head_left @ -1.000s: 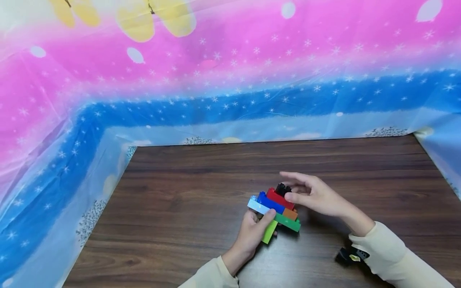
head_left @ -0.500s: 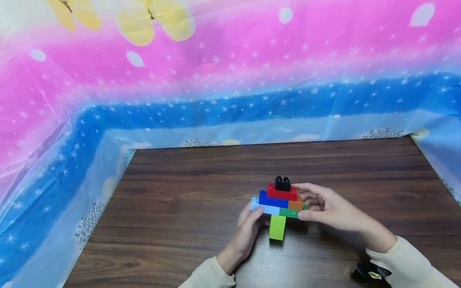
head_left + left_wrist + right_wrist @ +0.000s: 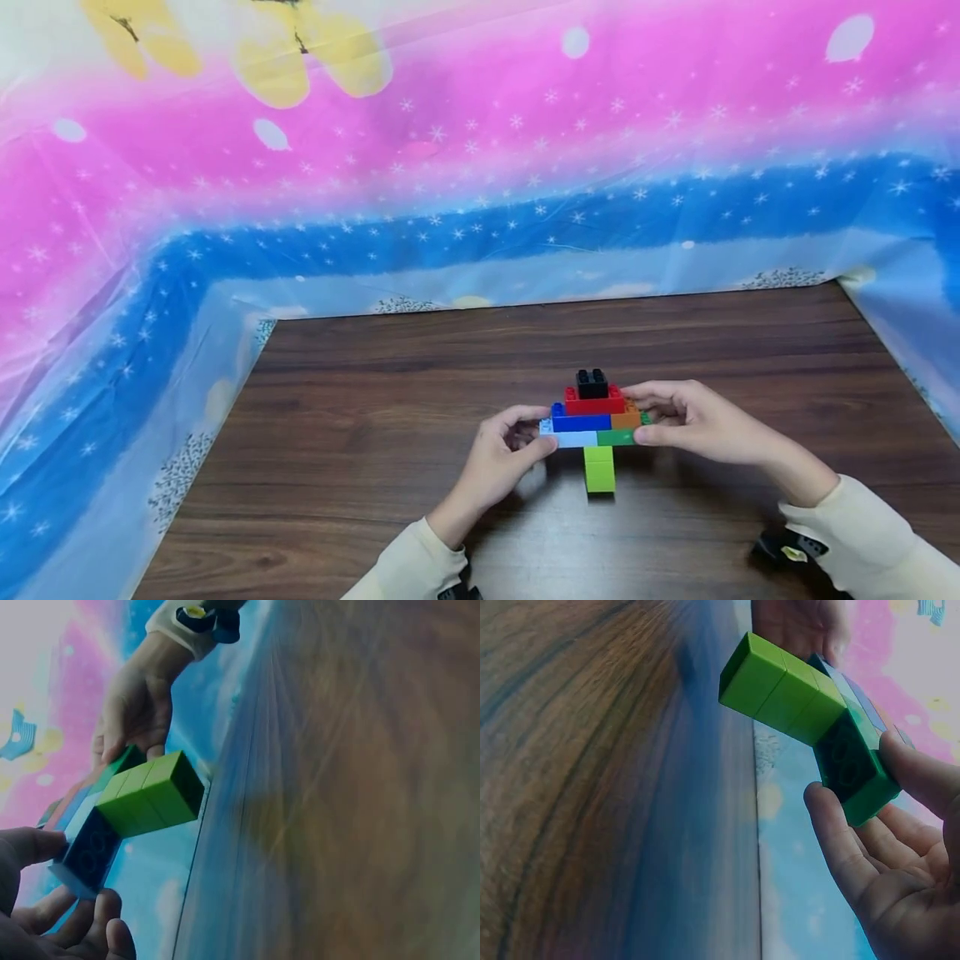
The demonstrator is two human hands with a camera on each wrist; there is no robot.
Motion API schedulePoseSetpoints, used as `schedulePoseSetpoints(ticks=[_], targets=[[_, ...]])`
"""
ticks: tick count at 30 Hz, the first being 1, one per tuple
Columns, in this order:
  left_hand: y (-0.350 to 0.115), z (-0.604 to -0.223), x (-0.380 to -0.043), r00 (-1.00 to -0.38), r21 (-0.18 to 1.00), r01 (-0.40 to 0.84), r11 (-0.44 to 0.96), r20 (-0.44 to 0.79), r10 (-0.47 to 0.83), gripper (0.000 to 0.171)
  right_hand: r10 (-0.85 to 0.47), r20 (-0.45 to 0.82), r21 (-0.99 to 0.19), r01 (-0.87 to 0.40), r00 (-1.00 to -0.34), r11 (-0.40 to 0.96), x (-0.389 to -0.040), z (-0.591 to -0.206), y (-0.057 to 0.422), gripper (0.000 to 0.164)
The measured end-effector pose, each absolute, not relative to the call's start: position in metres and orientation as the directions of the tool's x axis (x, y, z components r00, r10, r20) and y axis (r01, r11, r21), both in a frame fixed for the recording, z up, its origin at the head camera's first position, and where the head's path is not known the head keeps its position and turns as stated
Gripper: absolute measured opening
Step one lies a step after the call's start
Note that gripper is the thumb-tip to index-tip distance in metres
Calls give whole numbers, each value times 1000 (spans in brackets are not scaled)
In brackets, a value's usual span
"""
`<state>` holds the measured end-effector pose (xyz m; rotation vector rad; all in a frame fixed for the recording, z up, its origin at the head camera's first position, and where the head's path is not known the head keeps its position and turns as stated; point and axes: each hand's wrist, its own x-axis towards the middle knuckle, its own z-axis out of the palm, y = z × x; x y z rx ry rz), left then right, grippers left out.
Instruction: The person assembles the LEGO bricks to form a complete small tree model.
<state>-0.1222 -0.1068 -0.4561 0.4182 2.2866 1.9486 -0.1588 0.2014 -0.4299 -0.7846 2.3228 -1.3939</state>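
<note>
A toy building-brick model (image 3: 582,422) is upright between my hands in the head view. Its black brick (image 3: 592,384) tops a red one (image 3: 594,404), above a blue (image 3: 581,422) and orange row, then a light blue (image 3: 576,439) and green (image 3: 616,437) row. Below hangs a stem of lime green bricks (image 3: 784,688), whose dark underside shows in the wrist views, off the table. My left hand (image 3: 495,458) pinches the light blue end, thumb in front. At the other side, my right hand (image 3: 712,425) grips the green end between thumb and fingers.
A dark wood-grain table (image 3: 360,467) lies under the hands. Behind and to the left hangs a pink and blue patterned cloth (image 3: 420,200), meeting the table's far edge. A black device (image 3: 791,547) is at the right sleeve.
The model has turned from tilted to upright and shifted slightly right. My right hand has come from the upper bricks down to the green end; my left hand has moved out to the light blue end.
</note>
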Motion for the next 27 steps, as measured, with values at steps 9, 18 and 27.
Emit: schedulePoseSetpoints(ticks=[9, 18, 27], targets=[[-111, -458, -131, -950, 970, 141, 197, 76, 303, 32, -587, -5, -882, -273, -810, 384, -160, -440, 203, 58], [-112, -462, -138, -959, 981, 121, 150, 76, 273, 28, -591, -4, -874, -284, -807, 394, -166, -444, 203, 57], [-111, -464, -144, -962, 973, 113, 203, 57, 265, 22, -602, -4, -852, -313, -799, 420, -174, -445, 205, 56]])
